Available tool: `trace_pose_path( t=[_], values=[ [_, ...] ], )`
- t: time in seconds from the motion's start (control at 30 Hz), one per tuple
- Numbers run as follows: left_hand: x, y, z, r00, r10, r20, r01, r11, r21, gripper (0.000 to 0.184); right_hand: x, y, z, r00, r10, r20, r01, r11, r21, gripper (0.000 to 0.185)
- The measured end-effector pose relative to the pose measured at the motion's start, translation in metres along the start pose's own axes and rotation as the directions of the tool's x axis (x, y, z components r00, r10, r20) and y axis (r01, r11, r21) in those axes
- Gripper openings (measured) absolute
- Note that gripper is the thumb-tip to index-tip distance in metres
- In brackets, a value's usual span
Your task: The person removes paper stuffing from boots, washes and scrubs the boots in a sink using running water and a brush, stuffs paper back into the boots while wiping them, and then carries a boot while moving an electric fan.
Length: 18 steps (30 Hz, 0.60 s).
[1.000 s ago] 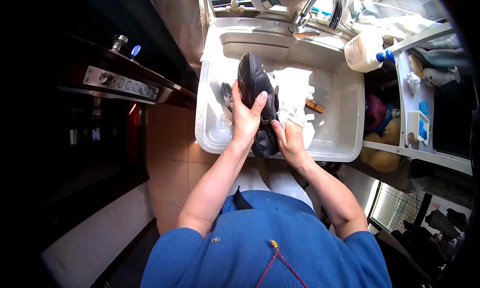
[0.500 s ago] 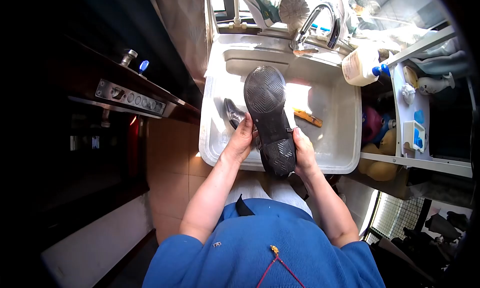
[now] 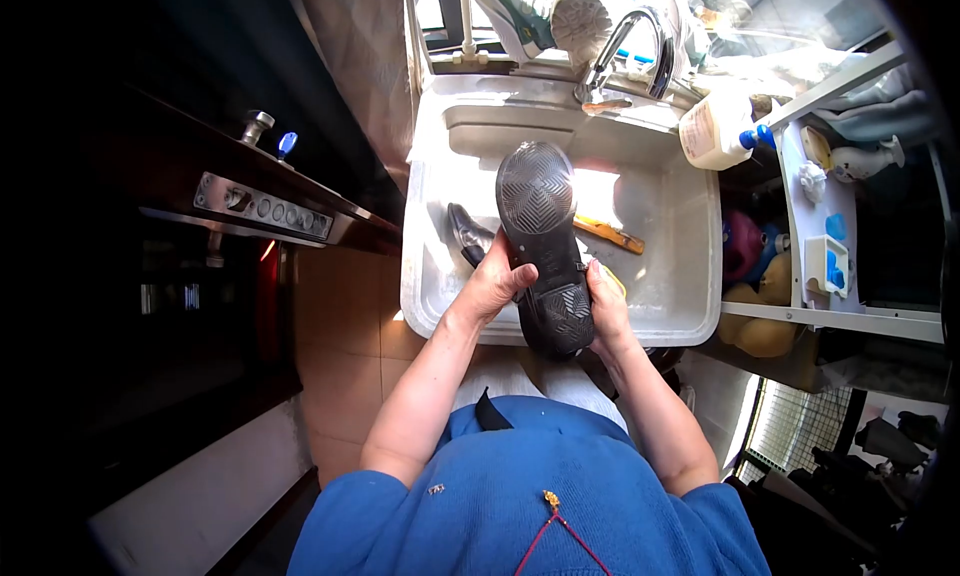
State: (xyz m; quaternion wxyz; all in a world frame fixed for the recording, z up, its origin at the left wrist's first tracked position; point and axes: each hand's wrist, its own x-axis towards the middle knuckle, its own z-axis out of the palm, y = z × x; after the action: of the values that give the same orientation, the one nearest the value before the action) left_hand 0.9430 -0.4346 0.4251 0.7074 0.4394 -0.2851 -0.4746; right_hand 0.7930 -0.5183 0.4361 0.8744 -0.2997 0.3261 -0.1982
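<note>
A black shoe (image 3: 545,246) is held up over the sink, its patterned sole facing me and its toe pointing away. My left hand (image 3: 493,281) grips it from the left, thumb lying across the edge of the sole. On the other side, my right hand (image 3: 608,306) is closed on the shoe near the heel; a thin yellow edge of something shows beside its fingers, too little to name. A second dark, shiny shoe (image 3: 466,228) lies in the sink behind my left hand. A brush-like orange-brown wooden piece (image 3: 612,234) rests on the sink floor to the right.
The white sink (image 3: 685,286) has a chrome faucet (image 3: 662,61) at its back. Sneakers (image 3: 575,26) stand on the sill. A white bottle with a blue cap (image 3: 715,131) sits at the right rim, beside a shelf (image 3: 830,321) with small items.
My left thumb has moved from the shoe's side onto its sole. The shoe has shifted slightly right and toward me. A yellow edge now shows by my right hand.
</note>
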Motion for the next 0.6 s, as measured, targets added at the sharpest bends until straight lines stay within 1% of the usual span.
trace_pose_path(
  t=[0.03, 0.07, 0.1, 0.13, 0.17, 0.2, 0.27, 0.3, 0.33, 0.4, 0.43, 0.47, 0.5, 0.53, 0.57, 0.6],
  values=[
    [0.002, 0.003, -0.002, 0.998, -0.066, -0.022, 0.065, 0.996, -0.055, 0.107, 0.002, 0.004, -0.003, 1.000, 0.000, -0.005, 0.000, 1.000, -0.028, 0.040],
    [0.003, 0.006, -0.002, 0.998, -0.064, -0.017, 0.063, 0.996, -0.055, 0.107, 0.003, 0.006, -0.006, 1.000, 0.000, -0.011, 0.000, 0.998, -0.055, 0.041],
    [0.003, 0.009, -0.003, 0.995, -0.088, -0.039, 0.086, 0.995, -0.042, 0.101, 0.003, 0.008, -0.009, 1.000, -0.005, -0.011, 0.004, 0.998, -0.056, 0.041],
    [0.003, 0.014, -0.002, 0.992, -0.111, -0.061, 0.109, 0.994, -0.028, 0.096, 0.003, 0.009, -0.010, 0.998, -0.058, -0.004, 0.057, 0.987, -0.153, 0.041],
    [0.002, 0.017, -0.003, 0.990, -0.107, -0.093, 0.100, 0.992, -0.079, 0.085, 0.004, 0.010, -0.011, 0.994, -0.111, 0.007, 0.109, 0.963, -0.247, 0.041],
    [0.002, 0.022, -0.006, 0.990, -0.108, -0.087, 0.101, 0.992, -0.079, 0.085, 0.006, 0.009, -0.014, 0.993, -0.117, 0.003, 0.114, 0.962, -0.247, 0.041],
    [-0.001, 0.030, -0.014, 0.991, -0.122, -0.058, 0.112, 0.982, -0.151, 0.078, 0.009, 0.000, -0.020, 0.976, -0.215, -0.028, 0.199, 0.942, -0.269, 0.045],
    [-0.004, 0.031, -0.019, 0.991, -0.108, -0.074, 0.090, 0.974, -0.210, 0.073, 0.008, -0.006, -0.024, 0.977, -0.200, -0.074, 0.188, 0.972, -0.142, 0.045],
    [-0.008, 0.028, -0.031, 0.989, -0.131, -0.073, 0.108, 0.959, -0.260, 0.074, 0.007, -0.015, -0.027, 0.982, -0.190, -0.004, 0.190, 0.981, -0.046, 0.050],
    [-0.018, 0.023, -0.051, 0.986, -0.154, -0.063, 0.114, 0.902, -0.417, 0.074, 0.000, -0.034, -0.024, 0.986, -0.149, 0.068, 0.131, 0.967, 0.220, 0.057],
    [-0.019, 0.027, -0.055, 0.988, -0.152, -0.024, 0.117, 0.841, -0.529, 0.075, -0.004, -0.039, -0.026, 0.980, -0.127, 0.152, 0.078, 0.953, 0.293, 0.063],
    [-0.019, 0.028, -0.055, 0.988, -0.152, 0.012, 0.125, 0.765, -0.632, 0.076, -0.006, -0.042, -0.025, 0.983, -0.131, 0.132, 0.083, 0.946, 0.314, 0.072],
    [-0.021, 0.028, -0.052, 0.983, -0.140, 0.122, 0.185, 0.678, -0.711, 0.078, -0.010, -0.044, -0.022, 0.982, -0.123, 0.146, 0.061, 0.927, 0.370, 0.068],
    [-0.018, 0.032, -0.046, 0.980, -0.091, 0.178, 0.194, 0.647, -0.738, 0.077, -0.014, -0.047, -0.020, 0.980, -0.115, 0.164, 0.035, 0.904, 0.426, 0.064],
    [-0.017, 0.040, -0.033, 0.989, -0.109, 0.103, 0.148, 0.598, -0.788, 0.073, -0.016, -0.046, -0.020, 0.980, -0.123, 0.155, 0.045, 0.901, 0.431, 0.064],
    [-0.017, 0.044, -0.020, 0.991, -0.130, 0.025, 0.093, 0.549, -0.830, 0.070, -0.018, -0.046, -0.022, 0.973, -0.116, 0.201, 0.009, 0.885, 0.465, 0.057]
  ],
)
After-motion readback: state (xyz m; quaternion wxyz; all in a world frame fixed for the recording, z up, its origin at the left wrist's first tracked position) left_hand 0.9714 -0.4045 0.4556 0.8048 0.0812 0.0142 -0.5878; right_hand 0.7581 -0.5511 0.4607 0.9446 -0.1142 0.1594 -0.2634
